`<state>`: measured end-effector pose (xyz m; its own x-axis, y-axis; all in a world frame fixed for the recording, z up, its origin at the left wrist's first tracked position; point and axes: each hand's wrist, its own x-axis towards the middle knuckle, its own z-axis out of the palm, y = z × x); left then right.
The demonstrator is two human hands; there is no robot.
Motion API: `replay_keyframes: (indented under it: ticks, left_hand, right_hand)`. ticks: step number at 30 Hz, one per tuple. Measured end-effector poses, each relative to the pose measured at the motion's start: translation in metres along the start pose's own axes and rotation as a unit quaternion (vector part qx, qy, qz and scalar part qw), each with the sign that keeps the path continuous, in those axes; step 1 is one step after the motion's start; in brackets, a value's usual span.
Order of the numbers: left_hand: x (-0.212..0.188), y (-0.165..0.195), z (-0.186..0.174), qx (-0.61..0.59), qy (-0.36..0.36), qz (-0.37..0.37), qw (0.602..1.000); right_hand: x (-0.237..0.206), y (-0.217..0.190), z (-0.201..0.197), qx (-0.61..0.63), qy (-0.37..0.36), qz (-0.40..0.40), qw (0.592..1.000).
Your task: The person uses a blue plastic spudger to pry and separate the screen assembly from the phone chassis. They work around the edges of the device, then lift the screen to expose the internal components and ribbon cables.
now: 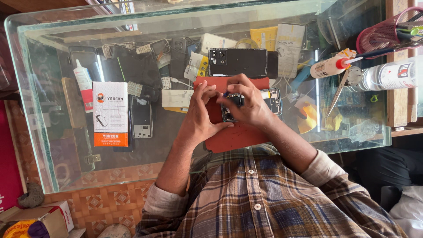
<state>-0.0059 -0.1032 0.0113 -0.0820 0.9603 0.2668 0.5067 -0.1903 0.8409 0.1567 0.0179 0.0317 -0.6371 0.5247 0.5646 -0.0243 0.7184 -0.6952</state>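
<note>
**Inspector:** Left to right, please. What lies on the glass counter (53, 176)?

**Assistant:** At the far left, one white glue bottle (82, 76) with a red tip, lying flat. Beside it, one white and orange box (110, 113). Just right of that, one stripped phone frame (142, 117), grey and open-faced. All three look to be under the glass, though I cannot be sure of it.

**Inspector:** And at the centre?

**Assistant:** One red mat (238, 136) on the glass. Above it, one black phone back cover (238, 62), camera cut-outs to its left end. On the mat lies one opened phone (272, 99), its insides showing, mostly covered by the hands.

**Inspector:** State of the hands?

**Assistant:** Two, both the person's own. The left hand (199, 115) has its fingers curled together, fingertips pressed at the phone's left end. The right hand (249, 104) lies over the phone with fingers closed on it (what sits between the fingertips is too small to tell).

**Inspector:** Further right?

**Assistant:** One pair of tweezers (338, 94), lying slanted. Above it, one white bottle with an orange nozzle (328, 66). Then one clear bottle (387, 76) on its side, and one pink mesh holder (387, 31) with pens at the far corner.
</note>
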Motion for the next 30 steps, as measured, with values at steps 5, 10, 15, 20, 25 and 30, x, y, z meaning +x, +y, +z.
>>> replay_keyframes:
  ticks: [5,10,15,20,25,30]
  left_hand:
    - [0.000,-0.001,0.001,0.011,0.004,0.000,1.000]
    - [0.001,-0.002,0.001,0.007,-0.002,0.002,1.000]
    - [0.000,-0.002,0.001,0.031,-0.002,-0.009,0.999]
    - [0.001,-0.002,0.001,0.024,-0.005,-0.016,1.000]
    - [0.000,-0.002,0.000,0.038,-0.004,-0.008,0.999]
    - [0.001,-0.001,0.000,0.027,-0.006,-0.009,1.000]
  right_hand:
    - [-0.001,0.003,0.000,0.057,-0.037,-0.056,0.996]
    - [-0.001,0.006,0.001,-0.007,0.002,-0.005,1.000]
    - [-0.006,0.007,0.002,0.079,-0.041,-0.068,0.994]
    - [-0.004,0.005,0.002,0.036,-0.022,-0.006,0.999]
    - [-0.004,0.004,-0.001,0.071,-0.051,-0.050,0.995]
    - [-0.012,0.011,0.005,0.028,-0.004,0.040,0.999]
